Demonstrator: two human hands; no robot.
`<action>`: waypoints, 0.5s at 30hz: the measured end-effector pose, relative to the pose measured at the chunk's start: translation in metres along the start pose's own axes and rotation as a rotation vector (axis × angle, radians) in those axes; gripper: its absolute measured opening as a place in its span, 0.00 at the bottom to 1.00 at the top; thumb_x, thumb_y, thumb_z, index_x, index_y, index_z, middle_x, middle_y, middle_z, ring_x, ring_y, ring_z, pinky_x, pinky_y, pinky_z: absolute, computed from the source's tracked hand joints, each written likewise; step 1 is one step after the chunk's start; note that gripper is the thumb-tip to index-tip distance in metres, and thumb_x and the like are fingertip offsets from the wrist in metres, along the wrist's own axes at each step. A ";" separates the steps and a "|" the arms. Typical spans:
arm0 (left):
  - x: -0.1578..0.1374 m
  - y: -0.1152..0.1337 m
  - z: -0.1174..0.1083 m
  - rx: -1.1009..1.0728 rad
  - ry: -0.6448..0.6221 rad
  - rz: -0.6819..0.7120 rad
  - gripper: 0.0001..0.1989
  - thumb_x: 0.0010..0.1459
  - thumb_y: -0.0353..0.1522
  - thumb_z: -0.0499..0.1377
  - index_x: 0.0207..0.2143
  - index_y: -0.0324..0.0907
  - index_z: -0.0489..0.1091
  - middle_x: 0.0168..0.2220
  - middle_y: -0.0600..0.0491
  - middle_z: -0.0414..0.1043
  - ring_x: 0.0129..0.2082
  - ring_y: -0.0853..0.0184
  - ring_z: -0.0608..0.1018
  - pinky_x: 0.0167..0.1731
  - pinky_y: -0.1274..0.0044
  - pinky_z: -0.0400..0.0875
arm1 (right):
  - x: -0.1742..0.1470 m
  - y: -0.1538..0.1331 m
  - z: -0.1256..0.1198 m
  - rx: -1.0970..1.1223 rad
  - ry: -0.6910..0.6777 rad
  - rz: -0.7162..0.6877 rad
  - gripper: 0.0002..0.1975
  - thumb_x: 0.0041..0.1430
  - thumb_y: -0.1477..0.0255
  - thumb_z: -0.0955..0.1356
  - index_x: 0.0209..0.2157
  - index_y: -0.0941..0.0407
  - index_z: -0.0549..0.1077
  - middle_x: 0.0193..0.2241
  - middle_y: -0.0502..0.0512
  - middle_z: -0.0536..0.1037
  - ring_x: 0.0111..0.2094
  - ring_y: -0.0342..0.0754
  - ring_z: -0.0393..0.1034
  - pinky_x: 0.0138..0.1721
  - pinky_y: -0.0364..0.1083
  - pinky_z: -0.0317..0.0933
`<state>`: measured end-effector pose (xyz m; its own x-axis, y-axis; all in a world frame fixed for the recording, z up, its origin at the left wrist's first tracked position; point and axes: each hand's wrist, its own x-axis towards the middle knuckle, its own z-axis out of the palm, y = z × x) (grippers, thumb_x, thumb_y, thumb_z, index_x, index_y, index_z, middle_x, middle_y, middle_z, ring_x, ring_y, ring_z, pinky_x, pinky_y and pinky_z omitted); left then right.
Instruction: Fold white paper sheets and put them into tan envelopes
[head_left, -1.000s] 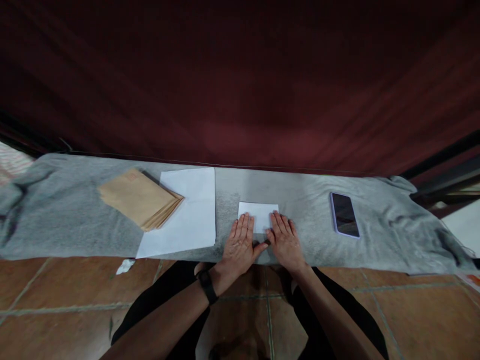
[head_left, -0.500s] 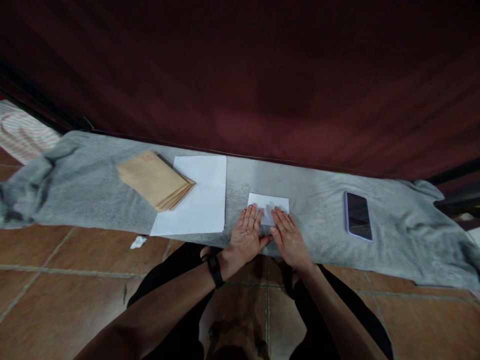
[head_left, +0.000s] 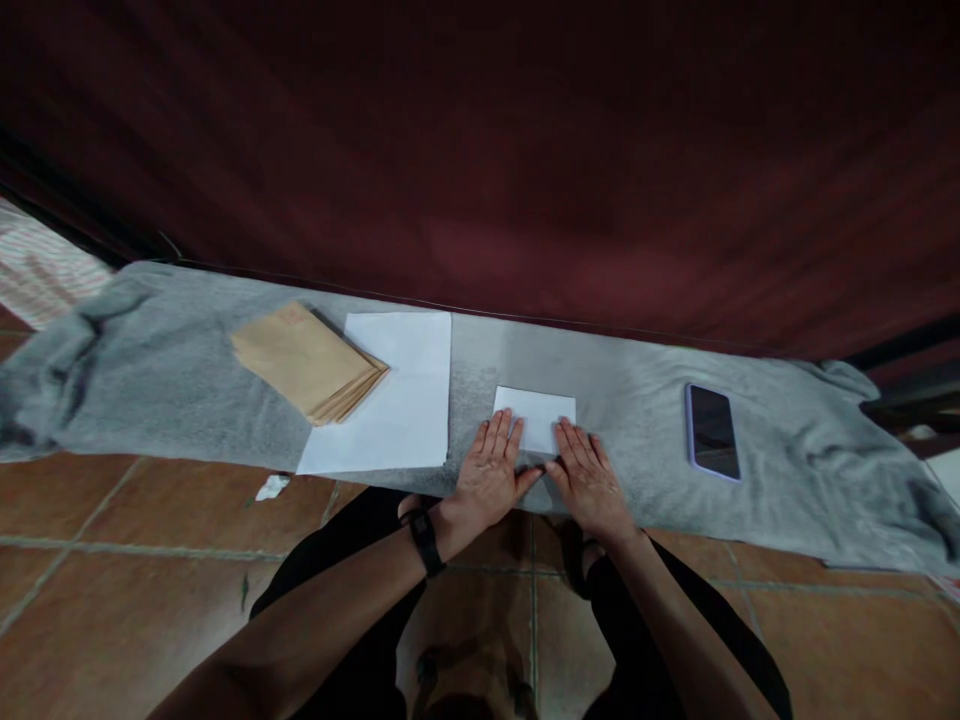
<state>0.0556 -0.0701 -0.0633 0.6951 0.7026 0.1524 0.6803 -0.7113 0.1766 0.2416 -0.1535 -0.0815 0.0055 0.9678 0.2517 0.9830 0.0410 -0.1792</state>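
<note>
A small white folded paper [head_left: 541, 418] lies flat on the grey cloth in front of me. My left hand [head_left: 489, 472] rests flat over its near left corner, fingers stretched out and thumb pointing right. On the near right corner lies my right hand [head_left: 589, 480], its fingers extended and thumb pointing left. The two thumb tips almost meet below the paper's near edge. To the left is a stack of white paper sheets [head_left: 409, 400], with a fanned pile of brown envelopes [head_left: 304, 360] partly on top of it.
A phone [head_left: 712, 432] with a purple case lies on the grey cloth [head_left: 637, 400] to the right. Behind the cloth rises a dark red surface [head_left: 480, 180]. A crumpled white scrap [head_left: 272, 487] is on the tiled floor [head_left: 150, 580] at the near left.
My right hand has slid a little to the right across the paper, showing more of its middle. My left hand stays in nearly the same place.
</note>
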 end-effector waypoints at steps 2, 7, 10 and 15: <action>0.000 -0.002 0.000 -0.006 0.003 0.002 0.39 0.67 0.49 0.52 0.69 0.29 0.53 0.71 0.33 0.48 0.72 0.51 0.52 0.68 0.59 0.52 | -0.001 0.001 -0.001 -0.005 -0.007 0.015 0.31 0.74 0.61 0.57 0.72 0.57 0.47 0.69 0.64 0.58 0.69 0.56 0.54 0.69 0.61 0.47; -0.001 -0.003 -0.001 -0.019 0.043 -0.001 0.38 0.67 0.47 0.52 0.69 0.29 0.52 0.71 0.34 0.49 0.72 0.52 0.52 0.69 0.60 0.52 | -0.003 0.005 -0.003 -0.010 -0.005 0.028 0.32 0.74 0.61 0.57 0.72 0.58 0.46 0.69 0.64 0.58 0.69 0.57 0.54 0.68 0.62 0.46; -0.001 -0.004 -0.002 -0.024 0.057 0.004 0.38 0.67 0.46 0.52 0.69 0.29 0.51 0.70 0.34 0.51 0.72 0.52 0.53 0.69 0.60 0.52 | -0.005 0.008 -0.004 -0.013 0.003 0.032 0.32 0.74 0.60 0.57 0.72 0.58 0.46 0.69 0.65 0.59 0.69 0.57 0.54 0.68 0.62 0.47; -0.001 -0.007 -0.002 -0.029 0.075 -0.008 0.37 0.68 0.45 0.51 0.68 0.27 0.53 0.70 0.33 0.52 0.71 0.52 0.54 0.69 0.60 0.52 | -0.007 0.010 -0.003 -0.025 0.005 0.040 0.31 0.74 0.61 0.57 0.71 0.60 0.49 0.69 0.66 0.59 0.69 0.58 0.54 0.68 0.63 0.48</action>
<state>0.0496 -0.0664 -0.0625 0.6700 0.7082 0.2227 0.6777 -0.7059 0.2060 0.2519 -0.1604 -0.0823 0.0462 0.9673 0.2494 0.9861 -0.0043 -0.1659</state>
